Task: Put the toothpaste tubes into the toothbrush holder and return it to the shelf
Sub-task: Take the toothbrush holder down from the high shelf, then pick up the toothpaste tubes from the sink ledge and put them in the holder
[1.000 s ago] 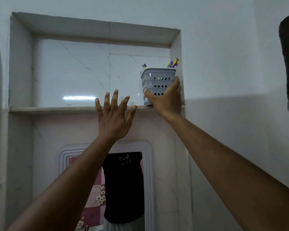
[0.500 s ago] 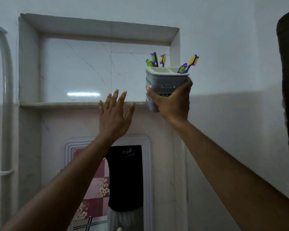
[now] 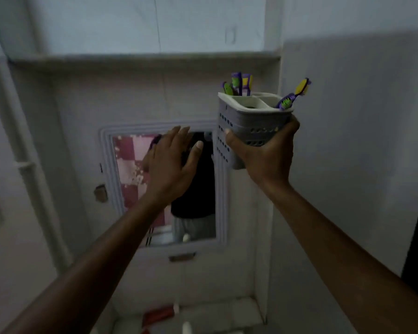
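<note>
Pale tiled walls frame a marble shelf (image 3: pixel 143 59) set in a recess, with a framed mirror (image 3: pixel 164 189) below it and a red tube (image 3: pixel 158 314) lying blurred on a low ledge (image 3: pixel 227 309). Below the shelf and to its right, the right hand (image 3: pixel 266 155) grips the grey perforated toothbrush holder (image 3: pixel 249 126), upright, with toothbrushes (image 3: pixel 241 83) sticking out. The left hand (image 3: pixel 171 162) hovers beside it, fingers spread and empty.

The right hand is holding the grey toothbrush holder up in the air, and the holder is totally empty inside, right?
Not quite. The right hand does hold the grey toothbrush holder up in the air, but it is not empty: the head view shows several purple, green and yellow toothbrushes sticking out of its top. One front compartment looks free.
</note>
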Tool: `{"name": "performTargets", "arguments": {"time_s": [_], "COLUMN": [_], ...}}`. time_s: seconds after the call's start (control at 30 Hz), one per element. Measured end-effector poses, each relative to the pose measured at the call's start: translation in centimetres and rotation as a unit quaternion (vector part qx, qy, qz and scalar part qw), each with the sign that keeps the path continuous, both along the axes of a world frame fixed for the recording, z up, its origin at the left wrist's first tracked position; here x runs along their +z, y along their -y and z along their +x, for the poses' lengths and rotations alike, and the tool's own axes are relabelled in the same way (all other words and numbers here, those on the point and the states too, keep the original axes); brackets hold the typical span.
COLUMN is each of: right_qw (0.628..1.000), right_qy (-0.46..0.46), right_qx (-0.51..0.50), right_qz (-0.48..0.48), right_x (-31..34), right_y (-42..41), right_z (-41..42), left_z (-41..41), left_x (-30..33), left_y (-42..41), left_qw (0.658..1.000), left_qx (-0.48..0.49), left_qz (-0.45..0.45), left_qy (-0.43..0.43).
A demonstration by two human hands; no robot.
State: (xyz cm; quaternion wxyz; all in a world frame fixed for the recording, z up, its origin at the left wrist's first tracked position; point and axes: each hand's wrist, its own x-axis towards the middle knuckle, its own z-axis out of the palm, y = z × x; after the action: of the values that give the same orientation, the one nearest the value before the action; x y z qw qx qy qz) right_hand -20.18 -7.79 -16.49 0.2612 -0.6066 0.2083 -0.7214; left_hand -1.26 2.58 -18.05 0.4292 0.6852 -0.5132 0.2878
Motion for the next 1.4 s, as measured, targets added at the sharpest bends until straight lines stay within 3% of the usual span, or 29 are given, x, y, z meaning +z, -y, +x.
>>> {"name": "performTargets", "arguments": {"time_s": [0.1,0.27,0.47,0.77,1.0,1.23,1.4], "right_qw": [0.999,0.990,0.963,0.910,0.854,0.818,0.808], "right_qy": [-0.037,-0.095,-0.178,-0.294,-0.389,-0.410,-0.399], "right_qx": [0.025,0.074,0.101,0.100,0.010,-0.004,0.033], "right_qz": [0.026,0.079,0.175,0.274,0.345,0.403,0.433], "right_x": [-5.3,-15.6,-27.5,-42.0,-47.9,-51.1,-52.6], "right_y": [-0.8,-2.2,-5.0,-6.7,-8.1,-9.7,-10.3], "right_z": [0.1,0.1,-0.8,-1.6,-1.8,-0.1,0.2], "left_z": [0.2,-1.0,-0.6,1.2,2.3,2.6,3.5], "left_x": [-6.2,-16.7,-27.5,-40.7,-50.7,-53.8,-53.5], "left_y": [-1.4,-5.5,-10.1,-15.1,-16.6,-15.0,-14.1], "left_qw": [0.999,0.987,0.959,0.911,0.834,0.769,0.758], "left_qx": [-0.028,-0.035,-0.035,-0.003,0.153,0.211,0.227], "left_qz": [0.033,0.094,0.172,0.214,0.352,0.347,0.332], "left_qy": [-0.018,-0.128,-0.223,-0.354,-0.396,-0.493,-0.514]}}
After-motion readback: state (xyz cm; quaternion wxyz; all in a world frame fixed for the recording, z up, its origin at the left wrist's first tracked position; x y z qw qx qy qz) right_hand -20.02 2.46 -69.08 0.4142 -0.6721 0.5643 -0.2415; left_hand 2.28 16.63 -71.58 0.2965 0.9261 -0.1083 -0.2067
